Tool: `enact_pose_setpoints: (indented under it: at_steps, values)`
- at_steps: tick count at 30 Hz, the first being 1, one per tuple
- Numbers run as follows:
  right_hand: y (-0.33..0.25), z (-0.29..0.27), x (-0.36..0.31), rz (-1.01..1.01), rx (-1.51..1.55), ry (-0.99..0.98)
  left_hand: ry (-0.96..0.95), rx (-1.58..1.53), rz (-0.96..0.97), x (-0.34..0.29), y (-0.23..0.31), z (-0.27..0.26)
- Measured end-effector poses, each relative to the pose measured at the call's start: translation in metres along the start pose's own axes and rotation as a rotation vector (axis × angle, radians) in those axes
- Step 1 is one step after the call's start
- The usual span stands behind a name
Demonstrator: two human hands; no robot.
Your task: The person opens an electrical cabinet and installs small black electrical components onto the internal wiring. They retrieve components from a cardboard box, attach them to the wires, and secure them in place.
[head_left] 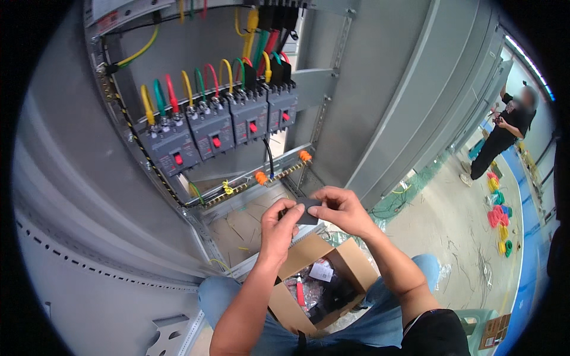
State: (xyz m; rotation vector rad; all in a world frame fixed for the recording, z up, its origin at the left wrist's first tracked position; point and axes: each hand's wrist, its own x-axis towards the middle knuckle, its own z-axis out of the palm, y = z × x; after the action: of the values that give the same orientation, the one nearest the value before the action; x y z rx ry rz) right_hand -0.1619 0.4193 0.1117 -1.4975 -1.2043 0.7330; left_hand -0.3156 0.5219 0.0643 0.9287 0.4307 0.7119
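The breakers (pixel 219 127) sit in a row inside the cabinet (pixel 71 196), above the terminal bar (pixel 255 184). Both hands hold a small part (pixel 307 210) before the bar, left hand (pixel 279 228) left of right hand (pixel 344 210). The box (pixel 323 279) lies below them, seemingly on the lap; wire coils (pixel 499 216) lie on the floor (pixel 451 237) far right.

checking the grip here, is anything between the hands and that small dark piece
Nothing visible. The left hand and right hand both pinch the small dark piece directly with bare fingertips, above the open cardboard box.

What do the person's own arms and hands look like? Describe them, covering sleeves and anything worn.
Both forearms are bare. The left hand and right hand have no gloves, and no rings or watch are visible. A black sleeve shows at the right upper arm; the left arm shows no sleeve.
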Motion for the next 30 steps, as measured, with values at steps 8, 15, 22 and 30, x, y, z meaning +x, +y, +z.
enact_pose_setpoints:
  at_steps: [8,15,22,30]
  values:
    - [-0.072,0.015,0.055,-0.211,0.095,0.134,0.189,-0.462,0.005,0.007,0.010,-0.017]
    - [-0.087,0.054,0.148,-0.512,0.032,0.389,0.139,-0.451,-0.040,0.004,0.010,-0.013]
    - [-0.085,0.063,0.171,-0.514,-0.028,0.461,0.120,-0.463,-0.037,0.002,0.013,-0.016]
    - [-0.081,0.066,0.175,-0.604,-0.232,0.555,0.117,-0.454,-0.047,0.001,0.012,-0.014]
